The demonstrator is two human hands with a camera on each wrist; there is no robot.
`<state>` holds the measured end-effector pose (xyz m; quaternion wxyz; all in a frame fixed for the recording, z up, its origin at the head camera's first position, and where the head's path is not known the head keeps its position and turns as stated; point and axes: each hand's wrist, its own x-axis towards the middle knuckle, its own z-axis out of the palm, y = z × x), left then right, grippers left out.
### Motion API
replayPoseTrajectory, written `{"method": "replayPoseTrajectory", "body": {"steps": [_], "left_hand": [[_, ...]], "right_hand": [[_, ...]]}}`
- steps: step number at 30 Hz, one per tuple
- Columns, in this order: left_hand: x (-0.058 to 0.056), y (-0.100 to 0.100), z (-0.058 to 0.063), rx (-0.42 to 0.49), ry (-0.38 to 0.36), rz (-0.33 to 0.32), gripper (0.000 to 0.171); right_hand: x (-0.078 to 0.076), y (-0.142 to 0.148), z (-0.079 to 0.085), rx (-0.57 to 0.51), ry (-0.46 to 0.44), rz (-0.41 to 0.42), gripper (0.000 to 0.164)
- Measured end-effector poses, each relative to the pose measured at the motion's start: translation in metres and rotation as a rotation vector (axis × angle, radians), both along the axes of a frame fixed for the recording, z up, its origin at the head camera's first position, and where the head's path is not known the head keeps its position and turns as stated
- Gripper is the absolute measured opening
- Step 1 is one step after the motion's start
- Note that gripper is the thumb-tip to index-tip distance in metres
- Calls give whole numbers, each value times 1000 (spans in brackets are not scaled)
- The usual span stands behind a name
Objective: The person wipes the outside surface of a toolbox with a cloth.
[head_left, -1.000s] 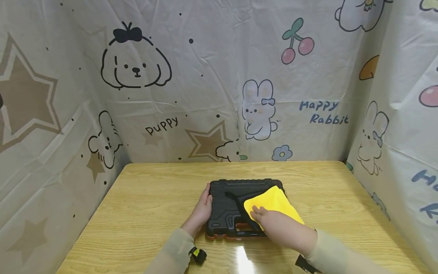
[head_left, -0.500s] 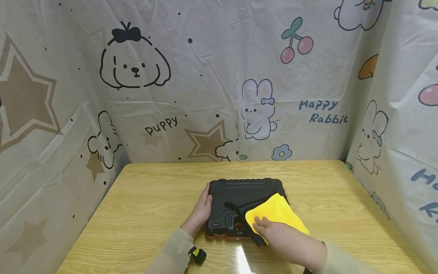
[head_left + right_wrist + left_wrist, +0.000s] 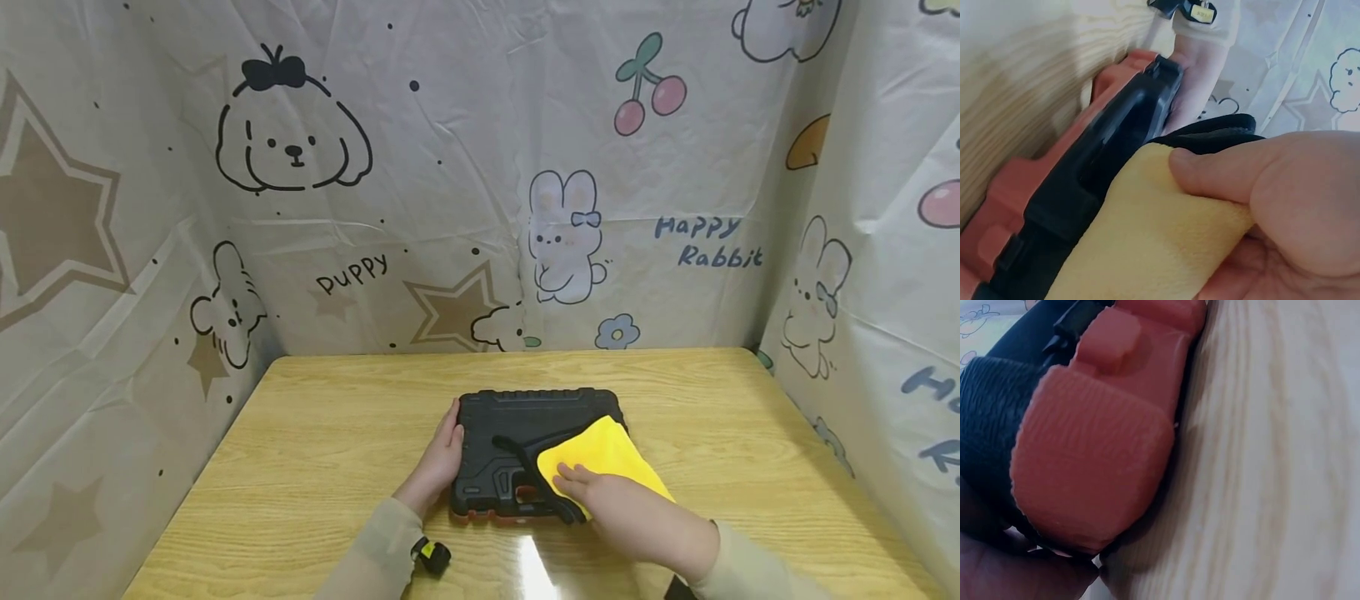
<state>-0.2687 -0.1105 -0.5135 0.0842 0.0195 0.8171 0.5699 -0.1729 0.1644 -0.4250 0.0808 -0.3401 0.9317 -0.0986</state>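
Observation:
A black plastic case (image 3: pixel 540 417) with a reddish-orange base (image 3: pixel 1097 456) lies flat on the table. My left hand (image 3: pixel 437 462) rests along its left side, fingers nearly straight against the edge; only part of that hand appears in the left wrist view. My right hand (image 3: pixel 633 508) holds a yellow cloth (image 3: pixel 600 454) with a black edge over the case's front right part. In the right wrist view the thumb (image 3: pixel 1216 172) presses the cloth's yellow face, with the palm on the other side. The cloth partly covers the case handle.
The wood-grain table (image 3: pixel 337 433) extends around the case. Behind it hangs a white patterned curtain (image 3: pixel 450 167), with more curtain at both sides. A black wrist strap piece (image 3: pixel 432 556) sticks out from the left sleeve.
My right hand first drew the cloth toward the near right, then pushed it slightly back up over the case. The left hand and the case stay in place.

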Motion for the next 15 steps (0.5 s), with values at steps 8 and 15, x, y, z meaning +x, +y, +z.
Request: {"method": "replayPoseTrajectory", "body": {"steps": [8,15], "left_hand": [[0,0,0,-6,-4,-2,57],[-1,0,0,-6,1,-6,57]], "right_hand": [[-26,5,4,-30,-56,-67,57],[-54,10,1,-25,-28,-89,53]]}}
